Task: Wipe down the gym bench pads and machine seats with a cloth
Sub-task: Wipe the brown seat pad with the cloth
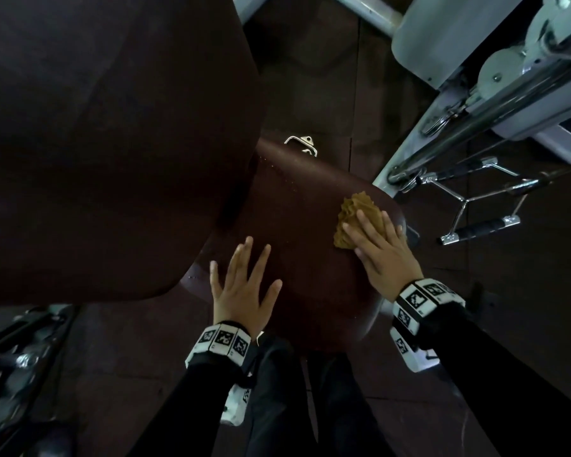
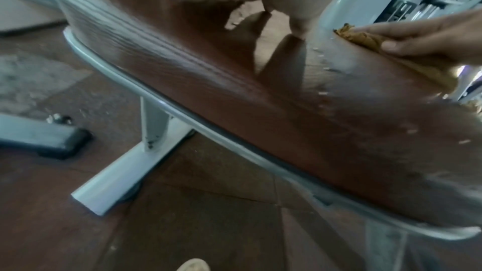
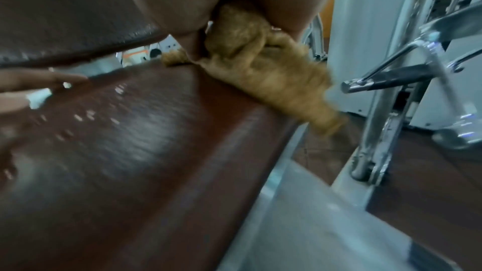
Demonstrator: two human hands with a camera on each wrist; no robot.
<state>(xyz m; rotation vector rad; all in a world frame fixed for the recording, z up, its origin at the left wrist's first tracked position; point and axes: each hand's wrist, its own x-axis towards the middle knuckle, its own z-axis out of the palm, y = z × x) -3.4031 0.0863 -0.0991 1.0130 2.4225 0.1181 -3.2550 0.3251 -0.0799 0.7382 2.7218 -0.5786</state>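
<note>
Pressing down with straight, slightly spread fingers, the right hand (image 1: 381, 249) flattens a crumpled tan cloth (image 1: 356, 214) against the seat pad (image 1: 310, 258), right of centre in the head view. The cloth lies near the pad's right edge; in the right wrist view one end of it (image 3: 274, 75) trails over that edge. The left hand (image 1: 244, 285) lies flat on the same pad at lower centre, fingers fanned wide and holding nothing, well apart from the cloth.

The seat pad is dark reddish-brown vinyl, glossy, with small pale flecks scattered across it (image 2: 323, 92). A larger pad of the same dark vinyl (image 1: 106, 133) fills the upper left of the head view and overhangs the seat's far side. Under the seat, a pale grey-white frame (image 2: 125, 176) runs down to a foot on the floor.

Dark brown floor tiles (image 1: 327, 77) show around the machine. At upper right stands a pale grey machine column (image 1: 475, 103) with a chrome rod, and just below it hangs a chrome cable handle with black grips (image 1: 482, 222). More dim equipment (image 1: 17, 357) sits at lower left, too blurred to tell apart.
</note>
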